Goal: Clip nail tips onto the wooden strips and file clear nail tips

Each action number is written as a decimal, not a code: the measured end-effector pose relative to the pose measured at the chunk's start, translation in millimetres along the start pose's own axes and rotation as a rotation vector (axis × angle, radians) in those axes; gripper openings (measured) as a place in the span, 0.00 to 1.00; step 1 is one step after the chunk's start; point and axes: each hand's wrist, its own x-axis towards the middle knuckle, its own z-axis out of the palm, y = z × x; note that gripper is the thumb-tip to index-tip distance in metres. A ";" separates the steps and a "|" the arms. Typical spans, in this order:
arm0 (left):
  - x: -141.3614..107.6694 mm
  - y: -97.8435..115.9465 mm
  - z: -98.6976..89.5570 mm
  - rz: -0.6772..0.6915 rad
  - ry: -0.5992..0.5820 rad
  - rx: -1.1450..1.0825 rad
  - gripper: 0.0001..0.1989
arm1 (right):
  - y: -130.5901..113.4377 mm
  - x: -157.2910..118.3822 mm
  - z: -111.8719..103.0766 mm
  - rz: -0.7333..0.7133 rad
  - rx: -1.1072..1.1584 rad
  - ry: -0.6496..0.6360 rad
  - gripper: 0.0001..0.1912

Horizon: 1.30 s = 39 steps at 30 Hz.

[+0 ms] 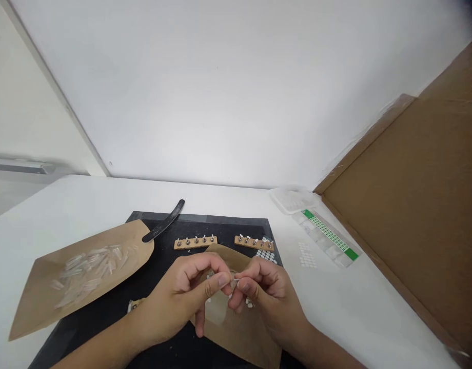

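Observation:
My left hand (195,289) and my right hand (264,292) meet above a sheet of brown paper (236,328). Thumb and forefinger of each hand are pinched together, fingertips nearly touching. Between them shows a tiny whitish piece (235,280), too small to name and mostly covered by the fingers. Small white pieces (250,304) lie on the paper below, partly hidden by my hands. Just beyond are two cork-coloured strips: the left strip (195,243) carries a row of metal pegs with small tips, and the right strip (254,244) has similar pegs with white bits on top.
Clear nail tips (92,269) are heaped on another brown paper (39,292) at left, with a curved black nail file (163,221) across its edge. White oval tabs (266,255) lie by the right strip. A green-banded clear packet (330,236), plastic tray (292,200) and cardboard (413,205) stand right.

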 end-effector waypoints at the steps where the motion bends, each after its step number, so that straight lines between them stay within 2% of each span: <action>1: -0.3 -0.4 0.2 -0.013 0.005 0.005 0.18 | -0.4 1.0 -0.6 0.004 0.002 0.003 0.19; 5: 0.5 -0.9 1.5 0.002 0.032 0.044 0.19 | -0.8 2.6 -2.8 -0.009 -0.015 -0.002 0.21; 9: 1.5 -0.8 0.3 0.058 0.059 0.168 0.21 | -0.2 1.1 -5.7 -0.107 -0.084 0.005 0.16; 11: 1.0 0.3 -1.1 0.141 0.055 0.277 0.19 | -1.1 1.1 -8.7 -0.238 -0.184 0.023 0.11; 15: 0.0 5.8 -2.7 0.360 0.023 0.440 0.08 | -8.4 3.4 -17.2 -0.623 -0.598 -0.004 0.06; 18: 0.2 9.3 -2.5 0.396 -0.038 0.416 0.06 | -14.8 5.0 -22.5 -0.765 -0.753 -0.056 0.06; 22: 0.1 8.6 -1.9 0.342 -0.089 0.350 0.09 | -17.3 4.9 -24.8 -0.802 -0.781 -0.073 0.09; 26: -1.4 4.8 -3.3 0.277 -0.122 0.293 0.05 | -15.4 3.6 -24.4 -0.787 -0.778 -0.085 0.11; 29: -2.4 4.7 -4.6 0.294 -0.135 0.300 0.04 | -14.2 3.0 -23.9 -0.765 -0.749 -0.100 0.12; 31: -2.7 6.3 -4.4 0.355 -0.129 0.339 0.04 | -13.6 2.9 -23.1 -0.753 -0.727 -0.104 0.12; 36: -2.4 10.3 0.1 0.666 -0.061 0.490 0.07 | -11.6 0.7 -18.2 -0.691 -0.638 -0.084 0.13; 39: -2.3 10.8 3.3 0.766 -0.069 0.483 0.10 | -10.0 -1.2 -14.8 -0.645 -0.577 -0.080 0.14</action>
